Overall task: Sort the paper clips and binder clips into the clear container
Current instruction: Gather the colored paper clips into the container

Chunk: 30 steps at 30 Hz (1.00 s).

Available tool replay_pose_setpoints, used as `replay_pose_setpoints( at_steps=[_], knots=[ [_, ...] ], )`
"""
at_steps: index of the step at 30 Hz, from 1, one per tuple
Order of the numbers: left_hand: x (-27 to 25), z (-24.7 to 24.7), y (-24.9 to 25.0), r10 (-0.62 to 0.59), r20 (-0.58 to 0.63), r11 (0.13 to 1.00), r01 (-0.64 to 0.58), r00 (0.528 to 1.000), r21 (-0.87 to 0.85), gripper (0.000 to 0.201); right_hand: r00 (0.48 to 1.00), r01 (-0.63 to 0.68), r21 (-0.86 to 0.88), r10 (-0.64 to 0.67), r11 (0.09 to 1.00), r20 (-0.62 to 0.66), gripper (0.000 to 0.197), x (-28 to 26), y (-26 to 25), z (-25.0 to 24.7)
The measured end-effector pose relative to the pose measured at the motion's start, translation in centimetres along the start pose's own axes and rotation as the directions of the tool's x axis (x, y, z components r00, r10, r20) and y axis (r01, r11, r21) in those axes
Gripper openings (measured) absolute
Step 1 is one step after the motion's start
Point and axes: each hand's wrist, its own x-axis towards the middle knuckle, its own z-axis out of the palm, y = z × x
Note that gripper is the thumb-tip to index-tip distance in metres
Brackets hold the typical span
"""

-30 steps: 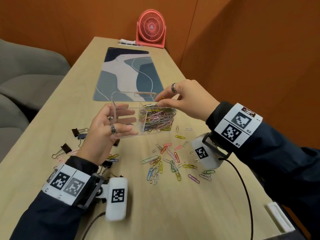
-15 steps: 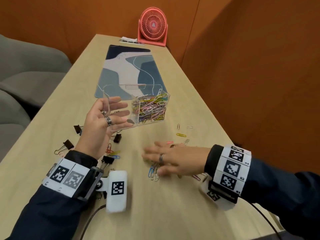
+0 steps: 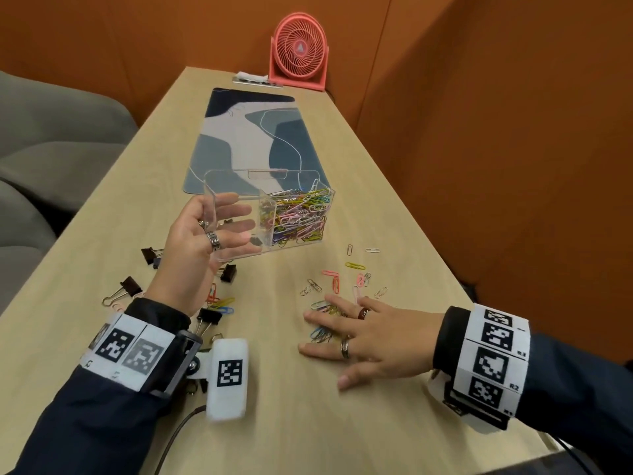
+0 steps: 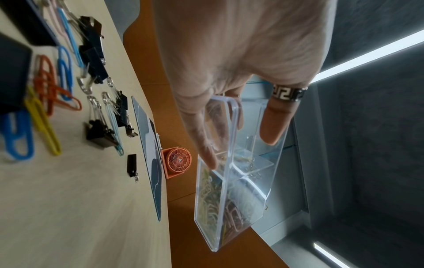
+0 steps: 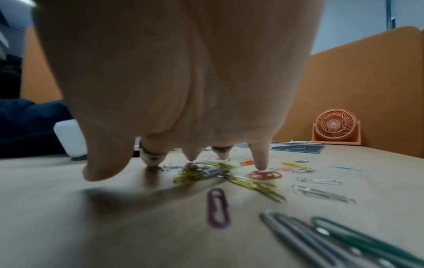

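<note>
Your clear container [image 3: 239, 200] sits tilted just above the wooden table [image 3: 102, 262], near the middle of the scene, and a divider splits it in two: the right compartment is packed with coloured paper clips [image 3: 298, 217], while the left compartment holds only your fingers. Your left hand [image 3: 195, 248] grips the container by its left wall, thumb on the outside and fingers curled inside; the left wrist view shows that wall [image 4: 231, 127] pinched between the thumb and a ringed finger. To the right and nearer you, loose paper clips [image 3: 337, 284] lie scattered on the table. Your right hand [image 3: 373, 334] is laid over that scatter, palm down, fingers spread apart and nearly straight; in the right wrist view the fingertips [image 5: 260, 163] touch down on a yellow, silver and orange cluster [image 5: 220, 174], and nothing is clamped in them. A purple clip [image 5: 218, 206] and grey and teal ones lie nearer your wrist. Left of the container and under your left wrist, black binder clips [image 3: 130, 286] rest on the table among a few orange, yellow and blue paper clips. Farther away lies a blue and grey patterned desk mat [image 3: 246, 132], and at the far end stands a coral desk fan [image 3: 299, 51].
</note>
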Motion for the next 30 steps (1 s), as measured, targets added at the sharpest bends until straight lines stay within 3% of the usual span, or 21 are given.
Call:
replay_pose_setpoints(
  at_steps=[4,6,7,9,12,14,16,19,23,25,30],
  knots=[
    [0.0,0.0,0.0,0.0,0.002,1.0,0.0,1.0,0.002,0.043,0.999,-0.048,0.061,0.049,0.997,-0.013,0.057,0.1,1.7,0.2],
    [0.0,0.0,0.0,-0.001,0.002,1.0,0.001,1.0,0.001,0.043,0.983,-0.038,0.36,0.1,0.932,-0.155,0.052,0.0,2.9,-0.5],
    [0.0,0.0,0.0,-0.002,0.002,1.0,0.002,1.0,0.0,0.043,0.951,-0.016,0.521,0.174,0.853,-0.255,0.05,0.1,3.6,-1.0],
    [0.0,0.1,0.0,-0.005,0.002,1.0,0.005,1.0,-0.003,0.044,0.864,-0.055,0.647,0.361,0.761,-0.351,0.053,0.9,5.6,-1.7],
    [0.0,0.1,0.1,-0.008,0.005,1.0,0.008,1.0,-0.001,0.045,0.784,-0.314,0.676,0.583,0.667,-0.212,0.066,3.0,8.9,-1.8],
    [0.0,0.1,0.1,-0.011,0.004,1.0,0.011,1.0,-0.004,0.045,0.759,-0.444,0.64,0.643,0.627,-0.102,0.069,4.1,10.0,-1.7],
    [0.0,0.0,0.1,-0.014,0.0,1.0,0.014,1.0,-0.006,0.045,0.793,-0.457,0.585,0.605,0.67,-0.073,0.064,4.5,9.3,-2.3],
    [0.1,-0.1,0.1,-0.017,-0.002,1.0,0.017,1.0,-0.008,0.045,0.875,-0.373,0.5,0.476,0.781,-0.091,0.061,3.9,6.3,-3.2],
    [0.0,0.0,0.2,-0.014,0.004,1.0,0.014,1.0,-0.018,0.044,0.948,-0.283,0.403,0.317,0.87,-0.018,0.064,1.9,3.3,-3.4],
    [0.0,0.1,0.2,-0.014,0.008,1.0,0.014,1.0,-0.022,0.044,0.963,-0.244,0.403,0.271,0.882,-0.01,0.064,1.0,3.0,-3.3],
    [-0.1,0.2,0.1,-0.019,0.011,1.0,0.019,1.0,-0.017,0.045,0.925,-0.169,0.518,0.316,0.839,-0.21,0.073,1.2,3.4,-3.2]
  ],
)
